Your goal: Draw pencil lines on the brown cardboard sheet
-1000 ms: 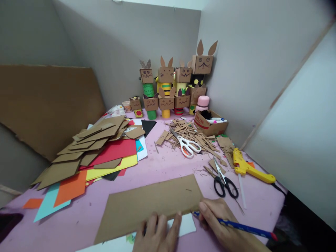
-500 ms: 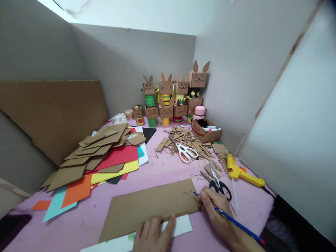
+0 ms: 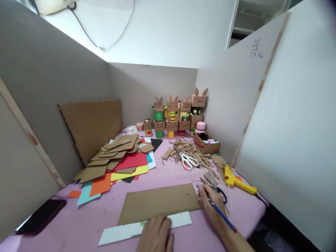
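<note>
Head view, from the left: a smooth, dark phone (image 3: 43, 216) lies flat on the pink-covered table (image 3: 86, 229). Beyond it, a large corrugated cardboard sheet (image 3: 94, 129) with a ragged side leans on the grey partition (image 3: 86, 80). Stiff brown offcuts (image 3: 112, 154) overlap in a loose pile over coloured paper (image 3: 132, 161), thin and straight-edged. Nearer, a narrow white strip (image 3: 118, 231) with a green patch runs along the lower edge of a flat, four-sided cardboard panel (image 3: 157, 203). The left hand (image 3: 154, 232) rests on the strip, its fingers nearly together and lightly bent, pressing down rather than gripping. Behind stand box-headed figures (image 3: 172, 122) with pointed ears; splintery scraps (image 3: 187, 148) lie heaped under white-handled scissors (image 3: 190, 161). At the panel's right edge, the right hand (image 3: 211, 199) has its fingers closed around a slim blue pencil (image 3: 223, 216) with a red end; whether the tip touches the cardboard, I cannot tell. Black-handled scissors (image 3: 222, 194) lie partly hidden behind this hand, and farther right is a yellow plastic glue gun (image 3: 241, 184).
</note>
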`<state>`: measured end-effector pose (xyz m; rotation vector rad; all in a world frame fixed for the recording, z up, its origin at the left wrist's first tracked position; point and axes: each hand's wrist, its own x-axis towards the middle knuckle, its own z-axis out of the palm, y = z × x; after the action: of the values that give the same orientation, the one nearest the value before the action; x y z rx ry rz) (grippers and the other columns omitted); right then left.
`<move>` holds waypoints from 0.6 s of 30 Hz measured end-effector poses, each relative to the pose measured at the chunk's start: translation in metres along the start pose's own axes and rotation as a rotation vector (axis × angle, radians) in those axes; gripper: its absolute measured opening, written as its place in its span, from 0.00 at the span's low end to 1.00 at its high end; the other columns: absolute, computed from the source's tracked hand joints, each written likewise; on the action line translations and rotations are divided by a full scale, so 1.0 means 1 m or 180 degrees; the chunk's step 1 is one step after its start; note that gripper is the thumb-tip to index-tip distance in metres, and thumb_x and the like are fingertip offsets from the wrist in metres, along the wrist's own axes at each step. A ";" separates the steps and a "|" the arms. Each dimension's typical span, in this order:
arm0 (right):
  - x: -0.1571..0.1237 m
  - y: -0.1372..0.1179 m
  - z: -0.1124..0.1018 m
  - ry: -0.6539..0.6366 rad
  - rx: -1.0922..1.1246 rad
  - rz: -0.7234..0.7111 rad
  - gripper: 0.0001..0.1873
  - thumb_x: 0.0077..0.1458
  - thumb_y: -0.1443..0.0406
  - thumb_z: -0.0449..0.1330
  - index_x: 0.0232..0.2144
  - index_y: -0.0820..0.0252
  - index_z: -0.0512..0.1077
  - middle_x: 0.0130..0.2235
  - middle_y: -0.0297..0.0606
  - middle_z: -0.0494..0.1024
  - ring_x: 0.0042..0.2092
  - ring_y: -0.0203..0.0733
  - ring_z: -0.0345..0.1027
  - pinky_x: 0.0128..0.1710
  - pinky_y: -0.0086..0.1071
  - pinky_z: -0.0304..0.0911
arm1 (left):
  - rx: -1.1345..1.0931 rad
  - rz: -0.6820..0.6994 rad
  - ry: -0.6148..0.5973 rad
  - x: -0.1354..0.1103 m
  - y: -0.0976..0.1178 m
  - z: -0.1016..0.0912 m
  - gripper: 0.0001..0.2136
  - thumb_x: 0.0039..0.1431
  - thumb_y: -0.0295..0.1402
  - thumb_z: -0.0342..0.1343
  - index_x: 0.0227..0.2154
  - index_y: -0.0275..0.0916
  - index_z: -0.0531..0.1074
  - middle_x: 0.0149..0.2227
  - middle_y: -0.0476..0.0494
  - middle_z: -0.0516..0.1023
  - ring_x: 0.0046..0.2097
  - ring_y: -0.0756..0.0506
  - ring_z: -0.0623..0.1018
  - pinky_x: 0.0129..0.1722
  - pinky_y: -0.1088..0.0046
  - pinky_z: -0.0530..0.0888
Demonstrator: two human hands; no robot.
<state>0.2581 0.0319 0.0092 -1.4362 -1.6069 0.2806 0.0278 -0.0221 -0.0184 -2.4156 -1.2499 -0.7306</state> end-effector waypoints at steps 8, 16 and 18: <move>0.004 -0.001 0.004 0.0247 -0.0042 -0.0196 0.18 0.61 0.56 0.47 0.27 0.58 0.68 0.27 0.37 0.75 0.31 0.44 0.71 0.33 0.34 0.63 | -0.0429 -0.0631 -0.0269 0.004 0.013 -0.007 0.08 0.57 0.30 0.52 0.39 0.41 0.70 0.39 0.42 0.74 0.40 0.42 0.74 0.39 0.64 0.71; 0.005 0.003 0.006 0.0337 -0.0015 0.0042 0.22 0.64 0.54 0.42 0.31 0.59 0.69 0.25 0.36 0.76 0.25 0.41 0.72 0.26 0.31 0.65 | -0.1184 -0.0535 -0.0287 -0.002 0.011 -0.004 0.05 0.56 0.32 0.54 0.36 0.41 0.67 0.36 0.45 0.73 0.38 0.44 0.72 0.39 0.68 0.69; 0.006 0.003 0.007 0.0302 -0.0008 0.0083 0.22 0.64 0.54 0.41 0.31 0.59 0.69 0.25 0.36 0.76 0.24 0.41 0.72 0.26 0.31 0.65 | -0.1282 -0.0517 -0.0258 -0.002 0.009 -0.005 0.06 0.56 0.32 0.55 0.37 0.41 0.67 0.36 0.46 0.73 0.38 0.45 0.72 0.39 0.69 0.69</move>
<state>0.2562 0.0403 0.0060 -1.4519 -1.5133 0.2223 0.0330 -0.0315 -0.0165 -2.7029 -1.4625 -1.0261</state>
